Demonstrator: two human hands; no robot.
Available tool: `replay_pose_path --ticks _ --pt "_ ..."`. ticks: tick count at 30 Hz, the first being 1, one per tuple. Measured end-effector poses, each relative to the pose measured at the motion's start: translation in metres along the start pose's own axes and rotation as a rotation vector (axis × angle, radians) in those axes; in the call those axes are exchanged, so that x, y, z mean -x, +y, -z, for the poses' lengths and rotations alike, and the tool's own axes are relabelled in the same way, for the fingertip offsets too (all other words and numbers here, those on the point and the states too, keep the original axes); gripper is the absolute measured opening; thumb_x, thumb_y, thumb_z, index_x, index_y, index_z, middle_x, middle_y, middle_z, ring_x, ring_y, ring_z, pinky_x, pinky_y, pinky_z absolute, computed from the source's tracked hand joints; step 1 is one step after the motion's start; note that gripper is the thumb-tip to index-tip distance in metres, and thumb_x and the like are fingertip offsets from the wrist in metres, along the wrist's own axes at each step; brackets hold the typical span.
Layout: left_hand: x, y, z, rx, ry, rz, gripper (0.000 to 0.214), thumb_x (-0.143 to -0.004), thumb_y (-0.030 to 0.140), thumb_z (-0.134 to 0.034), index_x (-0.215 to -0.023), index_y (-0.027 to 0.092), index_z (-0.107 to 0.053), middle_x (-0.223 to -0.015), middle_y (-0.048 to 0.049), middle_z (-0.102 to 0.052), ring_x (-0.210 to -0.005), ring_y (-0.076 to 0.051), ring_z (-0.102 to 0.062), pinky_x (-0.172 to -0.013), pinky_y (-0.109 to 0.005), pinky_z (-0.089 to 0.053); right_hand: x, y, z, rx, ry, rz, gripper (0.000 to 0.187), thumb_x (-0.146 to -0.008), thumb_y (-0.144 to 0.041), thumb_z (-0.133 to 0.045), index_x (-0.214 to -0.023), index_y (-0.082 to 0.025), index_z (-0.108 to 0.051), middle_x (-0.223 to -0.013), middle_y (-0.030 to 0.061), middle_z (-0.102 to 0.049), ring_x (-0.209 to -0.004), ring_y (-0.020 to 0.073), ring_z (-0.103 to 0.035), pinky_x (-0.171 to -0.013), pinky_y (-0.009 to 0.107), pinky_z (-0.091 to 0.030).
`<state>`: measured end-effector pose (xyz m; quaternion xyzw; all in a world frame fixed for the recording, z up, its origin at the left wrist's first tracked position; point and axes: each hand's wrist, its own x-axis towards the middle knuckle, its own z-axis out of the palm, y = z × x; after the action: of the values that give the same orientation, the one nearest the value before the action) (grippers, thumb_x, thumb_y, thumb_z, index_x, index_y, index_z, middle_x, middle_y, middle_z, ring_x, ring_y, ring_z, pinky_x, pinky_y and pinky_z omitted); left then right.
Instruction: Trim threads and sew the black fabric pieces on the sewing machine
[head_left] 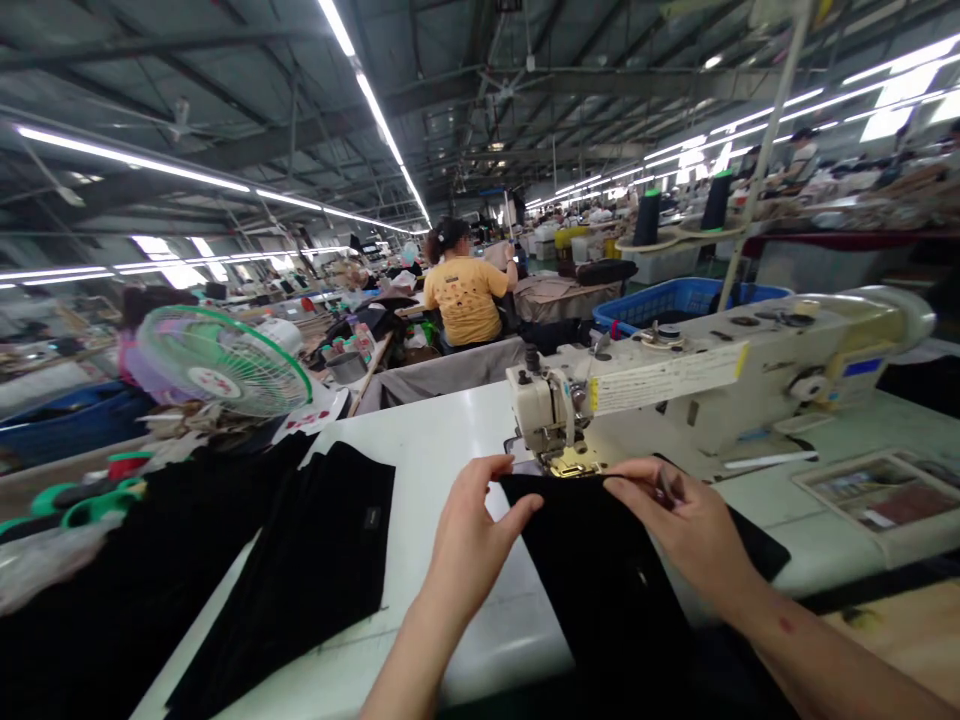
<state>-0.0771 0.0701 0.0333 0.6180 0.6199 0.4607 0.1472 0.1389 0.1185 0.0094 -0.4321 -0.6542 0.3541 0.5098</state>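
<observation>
While both hands pinch the black fabric point(600, 570), left hand point(476, 530) half-curled, right hand point(686, 525) fingers closed, beside sewing machine point(712, 385)

A wide factory hall runs back under a dark roof of steel trusses point(247, 90), lit by long rows of fluorescent tubes point(375, 110) that converge toward the far end. Rows of worktables point(442, 375) fill the floor, with a person in a yellow shirt point(465, 295) seated at one, back turned, and blue plastic crates point(679, 300) just beyond. Off the white table's point(427, 440) left edge stands a green-rimmed fan point(221, 365), and two dark thread cones point(646, 217) rise on a stand toward the right.
</observation>
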Motion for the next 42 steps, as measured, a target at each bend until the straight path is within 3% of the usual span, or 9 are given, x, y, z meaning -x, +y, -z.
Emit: replay_pose_path --ticks 4,11,15,19,24,27,31,35,42 --pt "0.011 -0.002 -0.005 0.520 -0.020 0.392 0.039 -0.078 0.045 -0.070 -0.101 0.013 -0.067 -0.089 -0.0089 -0.070 -0.079 -0.019 -0.065 -0.047 -0.021 -0.042 -0.007 -0.008 0.012 0.018 0.082 0.013 0.028 -0.078 -0.048 -0.067 -0.081 -0.021 -0.073 -0.072 0.0020 -0.070 -0.067 0.0191 -0.062 -0.064 0.027 -0.051" --pt "0.019 0.020 -0.014 0.810 0.144 0.398 0.031 -0.070 0.039 -0.078 -0.083 0.013 -0.067 -0.070 0.0013 -0.061 -0.045 -0.004 -0.045 -0.039 -0.016 -0.039 -0.008 -0.005 0.019 0.136 0.055 0.119 0.027 -0.080 -0.048 -0.064 -0.082 -0.022 -0.071 -0.073 0.0024 -0.071 -0.066 0.0194 -0.064 -0.060 0.026 -0.052" --pt "0.024 0.031 -0.010 0.758 0.212 0.351 0.025 -0.070 0.034 -0.078 -0.081 0.014 -0.066 -0.067 0.0018 -0.062 -0.052 -0.008 -0.055 -0.046 -0.018 -0.049 -0.009 -0.005 0.024 0.246 0.024 0.326 0.018 -0.086 -0.040 -0.064 -0.090 -0.022 -0.067 -0.084 0.0023 -0.069 -0.049 0.0116 -0.048 -0.047 0.026 -0.043" --pt "0.035 0.043 -0.019 0.481 0.214 0.199 0.010 -0.078 0.026 -0.069 -0.082 0.017 -0.070 -0.072 -0.0007 -0.069 -0.062 -0.012 -0.063 -0.058 -0.021 -0.055 0.004 -0.020 0.025 0.211 -0.042 0.552 0.018 -0.088 -0.032 -0.068 -0.105 -0.025 -0.063 -0.105 0.0027 -0.064 -0.048 0.0075 -0.039 -0.047 0.024 -0.041" --pt "0.049 0.054 -0.034 0.166 0.191 -0.171 0.013 -0.085 0.017 -0.063 -0.093 0.022 -0.072 -0.085 -0.0002 -0.073 -0.077 -0.013 -0.069 -0.069 -0.020 -0.056 0.017 -0.035 0.020 0.072 -0.216 0.408 0.014 -0.088 -0.034 -0.071 -0.094 -0.024 -0.062 -0.094 0.0001 -0.063 -0.053 0.0092 -0.041 -0.048 0.024 -0.038" --pt "0.051 0.057 -0.038 0.106 0.198 -0.297 0.017 -0.086 0.014 -0.063 -0.097 0.023 -0.070 -0.086 0.0007 -0.073 -0.078 -0.012 -0.069 -0.070 -0.019 -0.057 0.015 -0.038 0.020 0.014 -0.272 0.319 0.016 -0.087 -0.035 -0.071 -0.083 -0.023 -0.061 -0.084 -0.0012 -0.059 -0.054 0.0101 -0.040 -0.049 0.025 -0.036" --pt "0.052 0.060 -0.041 0.138 0.204 -0.241 0.018 -0.085 0.015 -0.065 -0.100 0.023 -0.069 -0.091 -0.0004 -0.073 -0.081 -0.012 -0.070 -0.070 -0.018 -0.058 0.012 -0.040 0.022 -0.016 -0.311 0.286 0.020 -0.090 -0.031 -0.066 -0.074 -0.022 -0.058 -0.074 -0.0027 -0.054 -0.058 0.0114 -0.043 -0.053 0.026 -0.035" --pt "0.054 0.063 -0.041 0.202 0.191 -0.168 0.017 -0.087 0.015 -0.064 -0.100 0.024 -0.069 -0.096 -0.0014 -0.072 -0.085 -0.013 -0.070 -0.069 -0.017 -0.059 0.011 -0.042 0.023 -0.020 -0.343 0.279 0.013 -0.092 -0.026 -0.060 -0.080 -0.022 -0.061 -0.076 -0.0018 -0.055 -0.065 0.0128 -0.049 -0.058 0.026 -0.038" --pt "0.050 0.057 -0.037 0.053 0.225 -0.343 0.017 -0.087 0.014 -0.064 -0.099 0.022 -0.073 -0.095 -0.0045 -0.074 -0.086 -0.015 -0.071 -0.065 -0.018 -0.058 0.013 -0.039 0.018 -0.008 -0.408 0.283 0.011 -0.093 -0.021 -0.053 -0.085 -0.022 -0.060 -0.081 -0.0009 -0.054 -0.069 0.0130 -0.050 -0.063 0.025 -0.041"
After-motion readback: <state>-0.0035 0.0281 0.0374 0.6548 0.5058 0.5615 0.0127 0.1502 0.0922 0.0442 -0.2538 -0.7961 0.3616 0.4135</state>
